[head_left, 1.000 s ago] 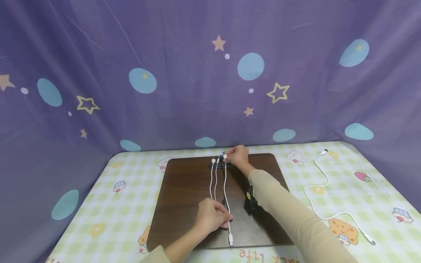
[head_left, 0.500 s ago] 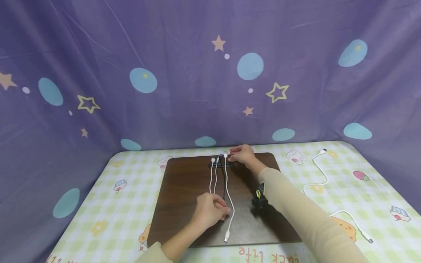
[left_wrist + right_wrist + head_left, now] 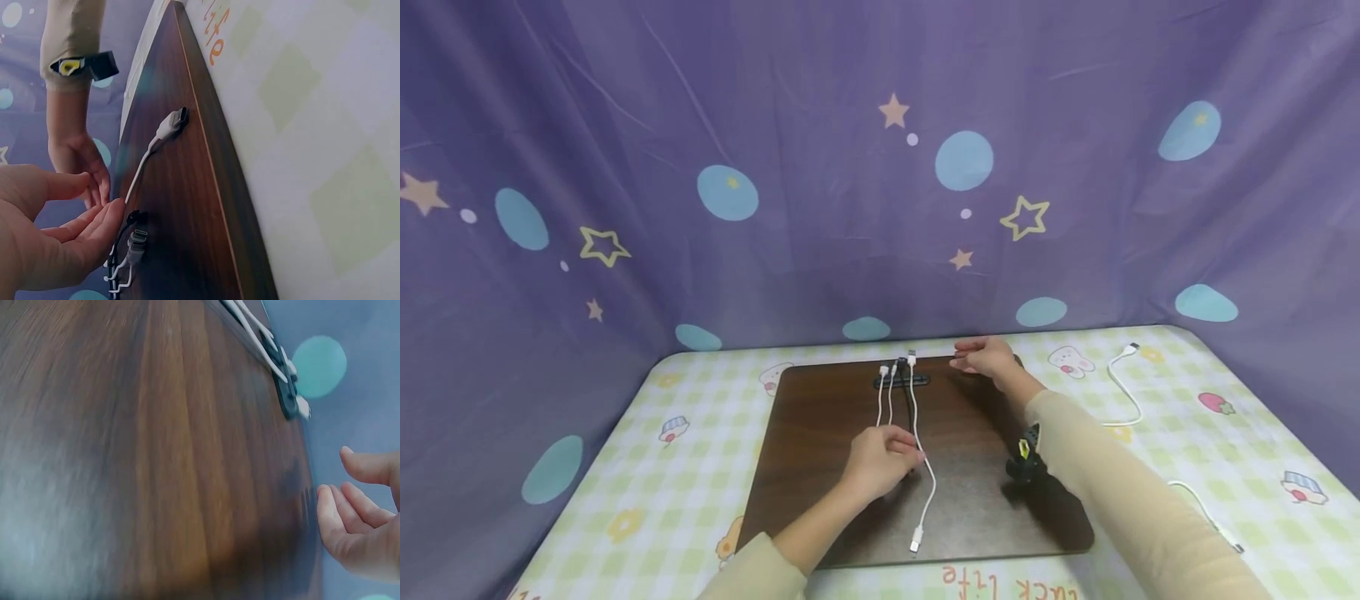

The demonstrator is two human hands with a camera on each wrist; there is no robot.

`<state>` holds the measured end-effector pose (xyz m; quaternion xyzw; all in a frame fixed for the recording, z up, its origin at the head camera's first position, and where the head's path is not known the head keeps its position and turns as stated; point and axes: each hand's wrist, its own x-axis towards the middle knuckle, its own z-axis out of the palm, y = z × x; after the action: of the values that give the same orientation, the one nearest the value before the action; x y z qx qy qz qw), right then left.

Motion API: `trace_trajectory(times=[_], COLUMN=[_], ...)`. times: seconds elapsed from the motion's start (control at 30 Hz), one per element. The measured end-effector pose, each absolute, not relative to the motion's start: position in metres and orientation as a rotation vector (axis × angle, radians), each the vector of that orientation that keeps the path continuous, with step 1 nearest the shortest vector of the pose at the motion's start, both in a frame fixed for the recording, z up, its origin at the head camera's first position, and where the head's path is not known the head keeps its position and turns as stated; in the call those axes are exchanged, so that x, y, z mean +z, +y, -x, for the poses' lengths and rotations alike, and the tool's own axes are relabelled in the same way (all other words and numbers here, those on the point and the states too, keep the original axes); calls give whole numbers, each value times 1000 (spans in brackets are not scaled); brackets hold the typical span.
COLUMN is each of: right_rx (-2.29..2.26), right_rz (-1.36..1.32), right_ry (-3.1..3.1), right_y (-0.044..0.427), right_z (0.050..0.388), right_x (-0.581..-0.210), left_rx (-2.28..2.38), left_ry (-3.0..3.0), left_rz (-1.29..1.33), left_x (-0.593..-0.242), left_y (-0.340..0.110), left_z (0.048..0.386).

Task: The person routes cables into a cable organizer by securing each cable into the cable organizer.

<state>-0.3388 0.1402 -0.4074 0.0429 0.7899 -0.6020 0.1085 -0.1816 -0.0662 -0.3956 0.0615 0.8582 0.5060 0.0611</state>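
Observation:
In the head view a black cable organizer sits near the far edge of a dark wooden board. Several cables run through it. One white USB cable reaches down the board's middle, its near plug lying on the wood. My left hand is beside that cable, fingertips close to it; the left wrist view shows thumb and fingers apart. Whether they touch the cable I cannot tell. Other plugs lie below that hand. My right hand hovers at the board's far right, fingers loosely bent, holding nothing.
The board rests on a green-and-white checked tablecloth. Another white cable lies on the cloth at right, partly hidden by my right sleeve. A purple curtain stands behind the table. A black wrist camera hangs under my right forearm.
My right hand has let go of the white cable at the organizer and moved right. My left hand has loosened its pinch and slid up the board, and the cable's near end has shifted slightly left.

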Motion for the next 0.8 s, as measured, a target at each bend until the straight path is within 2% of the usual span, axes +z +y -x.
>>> trace_trajectory(times=[0.27, 0.8], right_rx=[-1852, -1766], right_rz=[-84, -234], right_ry=[2317, 2392], right_y=[172, 233], right_z=[332, 314], right_x=[-410, -397], left_rx=[1544, 1547], left_ry=[2601, 2588], left_rz=[-182, -174], left_x=[-394, -388], left_y=[-62, -47], left_z=[190, 201])
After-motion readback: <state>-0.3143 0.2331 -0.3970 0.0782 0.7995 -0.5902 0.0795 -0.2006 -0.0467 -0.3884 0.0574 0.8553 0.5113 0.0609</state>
